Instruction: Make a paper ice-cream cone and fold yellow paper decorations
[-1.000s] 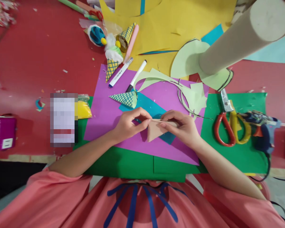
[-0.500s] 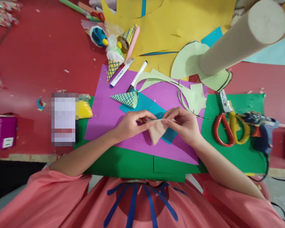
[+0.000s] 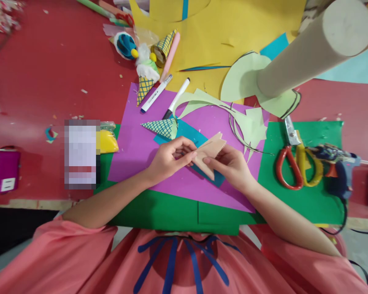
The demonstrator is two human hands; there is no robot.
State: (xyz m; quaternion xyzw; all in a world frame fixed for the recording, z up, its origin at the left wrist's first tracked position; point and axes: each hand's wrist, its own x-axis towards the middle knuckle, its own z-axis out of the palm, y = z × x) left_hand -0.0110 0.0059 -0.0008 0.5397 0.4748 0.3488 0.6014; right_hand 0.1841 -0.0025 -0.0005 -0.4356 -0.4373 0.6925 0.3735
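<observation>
A folded piece of beige paper [image 3: 209, 152] with a zigzag-cut edge is held in the air between both hands. My left hand [image 3: 174, 157] pinches its left edge between thumb and fingers. On the right side, my right hand [image 3: 233, 165] grips it with the thumb in front and the fingers behind, partly hidden. Below the hands lies a strip of blue paper [image 3: 188, 130] on a purple sheet [image 3: 135, 163]. Just beyond my left hand rests a small pale green cone [image 3: 162, 128] with a blue lattice pattern.
Red- and yellow-handled scissors [image 3: 290, 163] and a blue glue gun [image 3: 343, 171] lie at right on a green sheet [image 3: 171, 208]. Two markers [image 3: 156, 94], pale green offcuts [image 3: 248, 126] and decorated cones [image 3: 145, 87] lie beyond. A tall white tube [image 3: 306, 53] stands at upper right.
The beige paper has been turned in the fingers: its zigzag edge now points up and right, and its narrow end down and right. Both hands still hold it.
</observation>
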